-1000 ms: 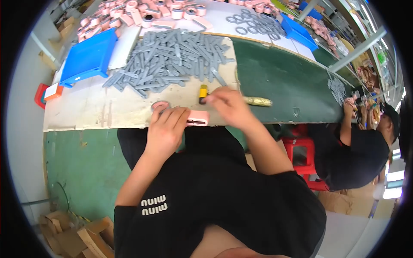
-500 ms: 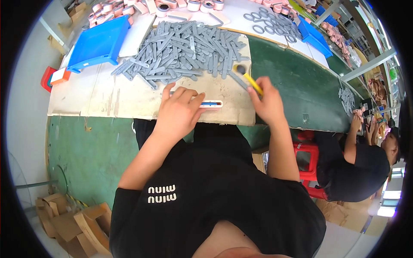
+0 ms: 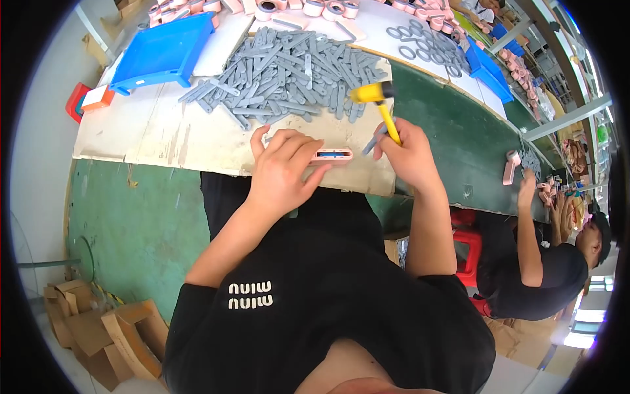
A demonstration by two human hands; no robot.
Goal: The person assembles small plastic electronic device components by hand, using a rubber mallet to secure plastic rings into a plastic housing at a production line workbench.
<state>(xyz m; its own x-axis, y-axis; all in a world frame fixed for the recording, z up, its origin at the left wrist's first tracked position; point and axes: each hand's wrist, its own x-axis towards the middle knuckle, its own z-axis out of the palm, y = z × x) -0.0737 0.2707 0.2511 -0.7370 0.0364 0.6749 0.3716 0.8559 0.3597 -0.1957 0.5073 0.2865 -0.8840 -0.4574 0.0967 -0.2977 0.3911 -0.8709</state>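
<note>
My left hand (image 3: 283, 165) is closed around a narrow pink case (image 3: 333, 155) near the table's front edge. The case's open side faces up, and something blue shows inside. A bit of grey shows beside that hand's fingers, too small to make out. To the right, my right hand (image 3: 410, 152) grips a hammer (image 3: 390, 125) by its yellow handle, the yellow and black head raised. The same hand pinches a flat grey strip (image 3: 375, 140), which slants down toward the case without touching it. A heap of similar grey strips (image 3: 282, 72) lies just beyond both hands.
Blue trays stand at the back left (image 3: 164, 49) and far right (image 3: 489, 69). Pink cases (image 3: 315, 8) and grey rings (image 3: 426, 46) lie along the back. A co-worker (image 3: 538, 269) sits at the right, reaching toward grey strips beside a pink piece (image 3: 510, 167).
My right hand has drawn the grey strip away from the heap, and its lower end now points toward the case. The hammer head has swung round and up. The co-worker's arm has reached forward.
</note>
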